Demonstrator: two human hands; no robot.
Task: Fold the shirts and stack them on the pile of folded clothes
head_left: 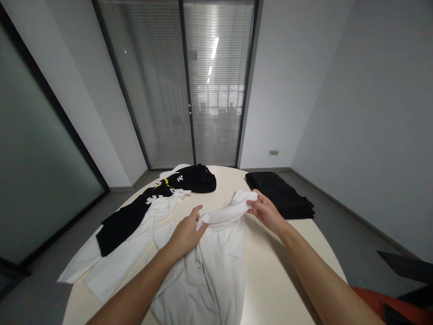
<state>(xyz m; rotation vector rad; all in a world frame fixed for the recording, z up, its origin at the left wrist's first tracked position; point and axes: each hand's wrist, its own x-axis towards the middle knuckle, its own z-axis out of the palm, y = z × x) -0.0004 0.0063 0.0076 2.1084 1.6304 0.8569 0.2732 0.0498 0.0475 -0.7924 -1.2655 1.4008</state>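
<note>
A white garment [219, 262] hangs from both my hands over the near part of the round table, its lower end running out of the bottom of the view. My left hand [186, 234] pinches the left end of its bunched top edge. The right end of that edge is gripped by my right hand [265, 208], thumb and fingers closed on the cloth. Left of my left hand lie a black garment with white and yellow print [126, 221] and other white clothing [118, 266]. Whether the held piece is a shirt or trousers, I cannot tell.
A stack of folded black clothes [280, 194] sits at the table's right rear edge. The cream table [270, 280] has a curved rim. Behind it stands a glass door with blinds [216, 126]. Something red and black, perhaps a chair [389, 302], is at the lower right.
</note>
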